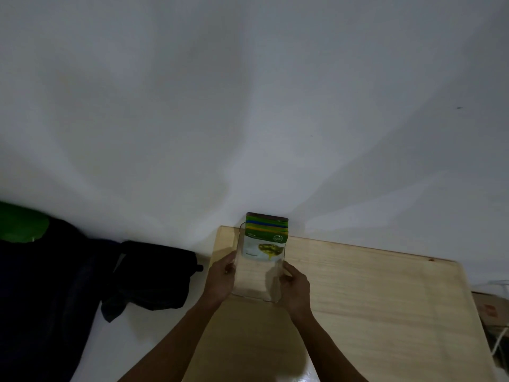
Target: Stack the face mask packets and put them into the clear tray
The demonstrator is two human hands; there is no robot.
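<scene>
Far left, a green object sat at the frame edge, too dim to identify, w/ dark fabric heaped below it and a black bag just beside that, all off the wood. Next came the light wooden tabletop, its back edge against a white wall. The left hand was closed on the left wall of the clear tray, thumb on the rim, fingers wrapped down the outside. The tray sat near the tabletop's back-left corner, long axis running away from the person; whether its base touched the wood or was held just above it couldn't be told. Inside, at the far end, the face mask packets stood as one stack, leaning back toward the wall, tops fanned in green, blue and yellow bands above the tray rim. The front packet was green-topped, w/ a white lower half and a yellow-green picture. The near half of the tray held nothing visible. The right hand gripped the tray's right wall the same way, thumb over the edge. Far right, past the tabletop edge, a cardboard box and a white frame showed only in part.
</scene>
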